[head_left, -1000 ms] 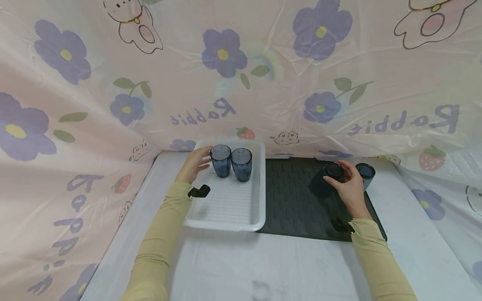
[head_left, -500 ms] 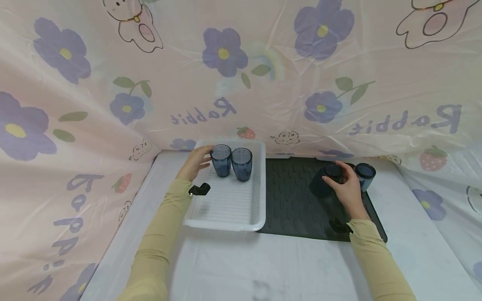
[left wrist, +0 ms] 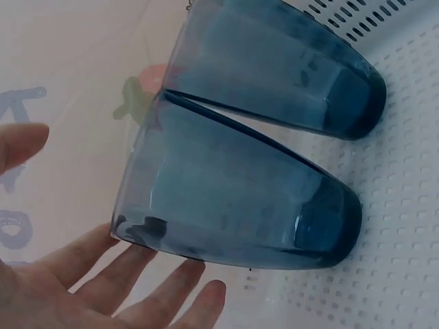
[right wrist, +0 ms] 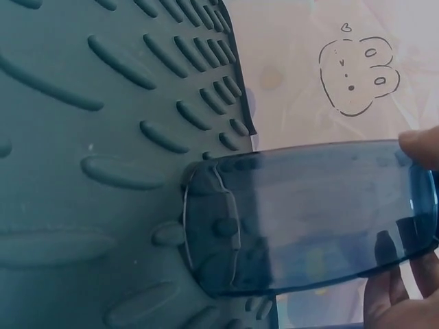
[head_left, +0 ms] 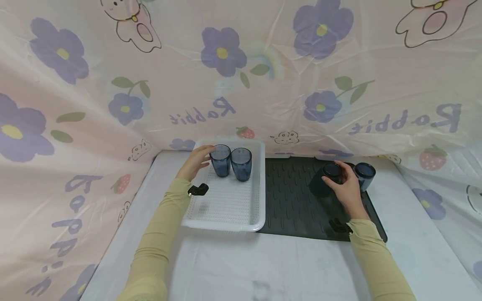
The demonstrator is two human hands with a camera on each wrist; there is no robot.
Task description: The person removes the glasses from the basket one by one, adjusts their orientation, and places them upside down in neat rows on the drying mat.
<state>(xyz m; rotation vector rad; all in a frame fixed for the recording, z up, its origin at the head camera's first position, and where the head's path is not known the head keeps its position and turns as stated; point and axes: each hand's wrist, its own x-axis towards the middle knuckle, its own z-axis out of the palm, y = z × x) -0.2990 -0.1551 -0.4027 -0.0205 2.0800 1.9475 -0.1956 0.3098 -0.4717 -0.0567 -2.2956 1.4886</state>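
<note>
1. The right hand (head_left: 348, 188) curls round a blue cup (head_left: 327, 177) standing on the dark ribbed mat (head_left: 293, 200), fingers at its rim and side. A second blue cup (head_left: 364, 174) stands just beside it on the same mat.
2. The left hand (head_left: 193, 163) is spread and relaxed at the far left corner of the white tray (head_left: 226, 209), its fingertips (left wrist: 206, 291) by the rim of the nearer of two more cups (head_left: 220, 160). Whether they touch it I cannot tell. These two cups stand side by side, touching each other.
3. The held cup looks like see-through tinted plastic or glass: stiff, light and smooth-walled, so probably slippery if wet. It tapers toward a rounded base, so a grip low down could slide.
4. The best hold is likely round the upper wall, thumb opposite the fingers, just under the rim. Pinching the rim alone would be shaky.
5. The mat's raised ribs may make the cup rock when set down. The tray's perforated floor is flatter.
6. No brand or label shows on the cups. The flowered sheet (head_left: 241, 75) behind the surface (head_left: 263, 267) bears the word "Rabbit" several times, some copies mirrored.
</note>
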